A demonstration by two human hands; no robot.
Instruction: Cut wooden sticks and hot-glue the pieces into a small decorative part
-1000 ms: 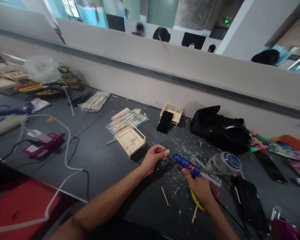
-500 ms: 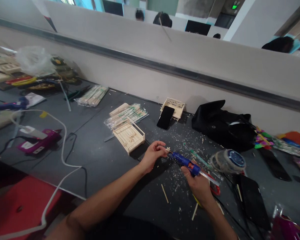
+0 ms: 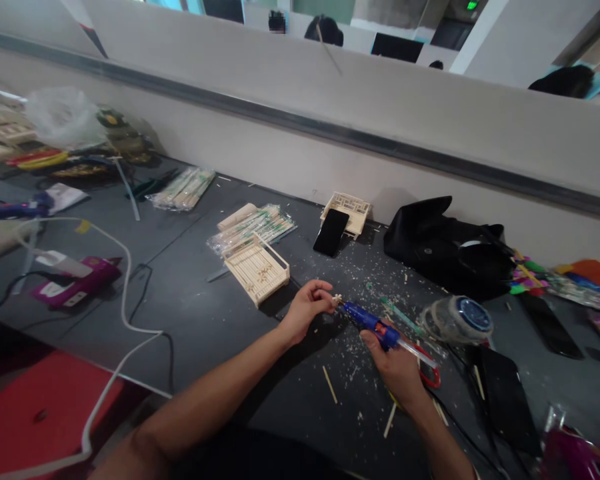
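Between the fingertips of my left hand (image 3: 307,312) is a small pale wooden piece (image 3: 337,299), shaped somewhat like a flower. My right hand (image 3: 397,367) is wrapped round a blue hot glue gun (image 3: 370,321), with a clear glue stick poking out of its back end. The gun's nozzle points left and meets, or nearly meets, the wooden piece. Left of my hands a small tray-like frame of wooden sticks (image 3: 257,270) lies on the dark table, with little wooden bits on its slats.
Behind are a phone (image 3: 331,233) leaning on a small wooden model (image 3: 353,208), packs of sticks (image 3: 267,227) and a black bag (image 3: 445,250). A jar (image 3: 457,320) and red-handled scissors (image 3: 431,373) sit at right. Wood scraps litter the table; a white cable (image 3: 126,293) crosses the left.
The view has shifted very slightly. Both hands stay in nearly the same place, with the glue gun's tip still at the small wooden piece.
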